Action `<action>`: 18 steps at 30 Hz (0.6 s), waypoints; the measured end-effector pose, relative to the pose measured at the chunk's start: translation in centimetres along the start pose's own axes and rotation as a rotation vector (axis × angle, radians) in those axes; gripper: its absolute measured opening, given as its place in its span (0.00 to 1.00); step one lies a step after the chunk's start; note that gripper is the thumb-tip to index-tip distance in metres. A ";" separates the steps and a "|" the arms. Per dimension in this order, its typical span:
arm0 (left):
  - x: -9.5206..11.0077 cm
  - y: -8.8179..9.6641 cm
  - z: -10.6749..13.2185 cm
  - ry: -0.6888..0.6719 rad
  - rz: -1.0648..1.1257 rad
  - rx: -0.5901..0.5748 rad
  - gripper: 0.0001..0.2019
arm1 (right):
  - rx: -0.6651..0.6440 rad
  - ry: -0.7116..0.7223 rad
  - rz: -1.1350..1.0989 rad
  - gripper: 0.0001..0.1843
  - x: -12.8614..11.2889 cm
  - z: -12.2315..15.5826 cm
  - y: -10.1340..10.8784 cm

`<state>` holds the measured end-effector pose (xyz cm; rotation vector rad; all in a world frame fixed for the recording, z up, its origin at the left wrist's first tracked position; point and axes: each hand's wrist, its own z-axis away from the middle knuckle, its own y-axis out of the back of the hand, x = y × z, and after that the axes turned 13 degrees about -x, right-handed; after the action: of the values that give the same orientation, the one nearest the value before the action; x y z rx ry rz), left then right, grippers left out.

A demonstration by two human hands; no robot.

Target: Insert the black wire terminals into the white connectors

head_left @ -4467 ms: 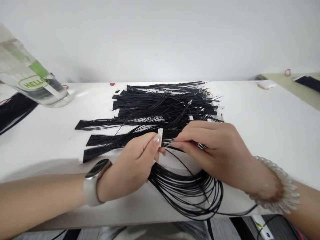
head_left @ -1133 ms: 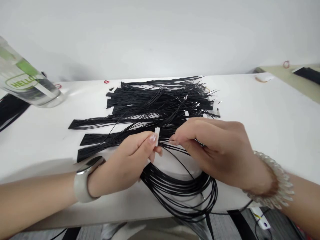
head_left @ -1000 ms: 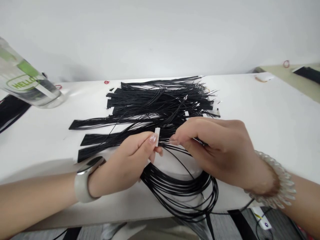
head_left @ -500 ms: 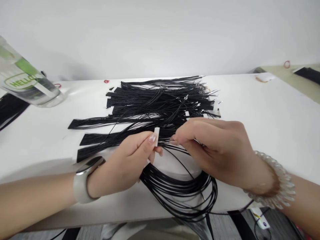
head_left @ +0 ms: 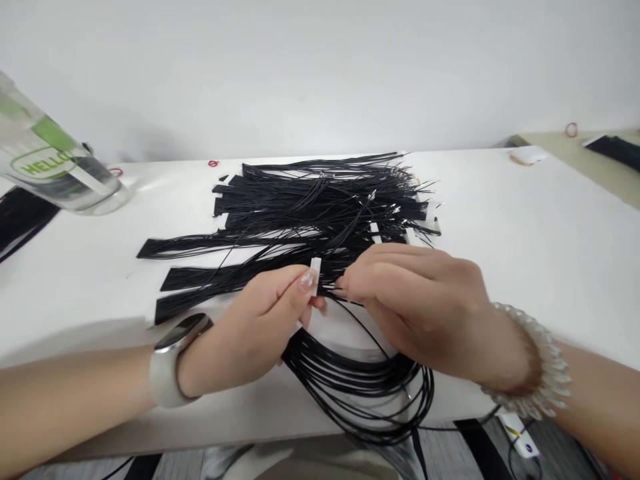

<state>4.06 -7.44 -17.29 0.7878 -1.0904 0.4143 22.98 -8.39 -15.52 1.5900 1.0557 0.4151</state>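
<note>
My left hand [head_left: 273,313] pinches a small white connector housing [head_left: 315,275] upright between thumb and fingers. Just to its right, my right hand [head_left: 415,300] has its fingertips closed on the end of a thin black wire, close to the housing's right side. A looped bundle of black wires [head_left: 360,380] hangs below both hands, running from under my left hand round to beneath my right hand. Whether the wire's tip enters the housing is too small to tell. Behind the hands lies a pile of black wires [head_left: 310,200] with bare metal terminals at the right ends.
A clear cup [head_left: 60,160] with green lettering stands at the left, beside more black wires [head_left: 23,213]. Small red rings [head_left: 213,163] lie near the white table's back edge. A beige surface [head_left: 600,160] adjoins at the right. A white device [head_left: 520,437] lies below the table's front edge.
My right hand has moved slightly left, nearer to the connector housing. My left hand and the housing have shifted very little.
</note>
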 end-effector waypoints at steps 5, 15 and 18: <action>-0.1 0.0 0.1 -0.010 -0.034 0.001 0.21 | 0.038 0.017 -0.005 0.12 0.0 0.0 -0.5; 0.1 0.2 -0.2 0.009 0.033 0.038 0.20 | 0.029 -0.237 0.010 0.06 1.0 -0.1 0.8; 0.1 0.2 -0.1 0.046 0.046 0.040 0.20 | -0.008 -0.288 -0.090 0.03 1.3 0.1 1.3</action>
<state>4.07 -7.27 -17.15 0.7862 -1.0609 0.4920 24.28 -7.37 -14.67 1.5349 0.8979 0.1244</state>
